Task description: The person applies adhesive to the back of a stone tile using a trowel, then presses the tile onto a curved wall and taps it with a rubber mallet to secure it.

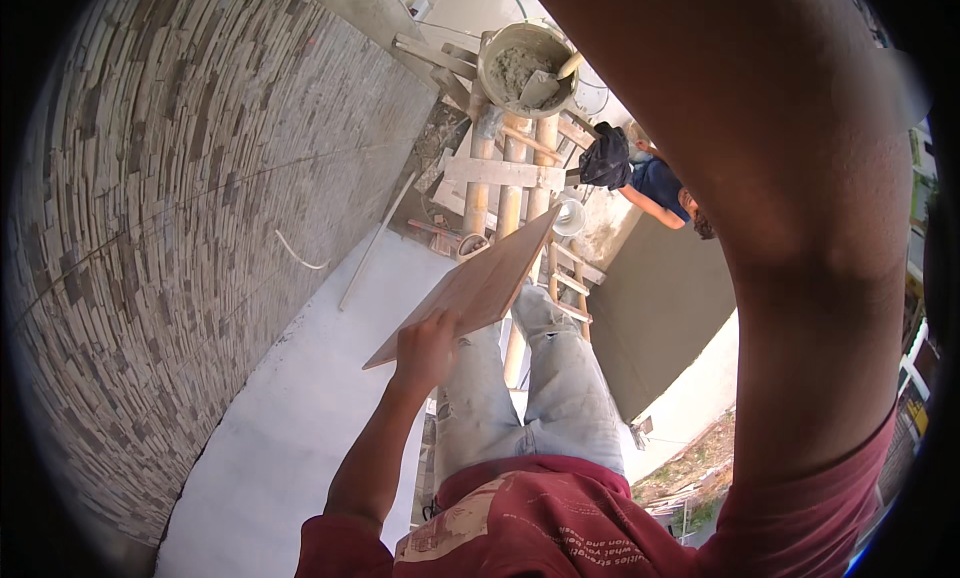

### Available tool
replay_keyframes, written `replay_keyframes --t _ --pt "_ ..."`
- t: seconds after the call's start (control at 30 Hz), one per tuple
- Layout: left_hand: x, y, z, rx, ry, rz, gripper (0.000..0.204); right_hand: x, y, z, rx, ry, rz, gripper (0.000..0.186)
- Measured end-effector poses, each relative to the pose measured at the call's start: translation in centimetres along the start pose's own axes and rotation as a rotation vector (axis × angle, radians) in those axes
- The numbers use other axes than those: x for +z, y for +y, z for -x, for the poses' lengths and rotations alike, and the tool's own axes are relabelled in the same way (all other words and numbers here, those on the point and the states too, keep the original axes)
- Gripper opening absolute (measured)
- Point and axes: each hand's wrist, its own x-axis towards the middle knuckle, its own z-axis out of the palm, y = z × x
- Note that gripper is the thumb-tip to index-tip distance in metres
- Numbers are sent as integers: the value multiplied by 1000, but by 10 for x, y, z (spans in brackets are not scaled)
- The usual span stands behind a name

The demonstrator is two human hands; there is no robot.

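Observation:
My left hand (427, 350) is closed on a thin, flat wooden board (485, 278), held tilted in front of my legs. Its fingers are partly hidden against the board. My right arm (810, 208) rises large across the right side of the head view, and the hand at its end is out of sight. Ahead stands a bucket (487, 73) of wet grey mortar (512, 70). A trowel (541, 86) with a pale handle rests in it.
Round wooden poles (512, 173) and planks (505, 172) form a scaffold under my feet. Below to the right, a person (655, 181) in dark clothes bends over. A strip-patterned stone wall (190, 168) lines the left; a long pale stick (376, 243) leans near it.

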Motion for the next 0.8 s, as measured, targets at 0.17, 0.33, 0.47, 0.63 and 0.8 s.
replay_keyframes --t 0.17,0.33,0.47,0.63,0.8 --pt "11 30 -22 168 -64 -110 21 100 55 218 534 -445 -273 45" --pt "-13 62 -51 508 -176 -168 15 220 85 510 994 -1081 -518 85" --pt "-20 73 -74 728 -203 -240 12 252 60 584 1497 -1461 -744 95" --pt "4 48 -111 867 -204 -265 11 290 17 677 1937 -900 -1224 84" --pt "57 -53 -160 862 -229 -317 9 330 20 711 1905 -607 -722 77"
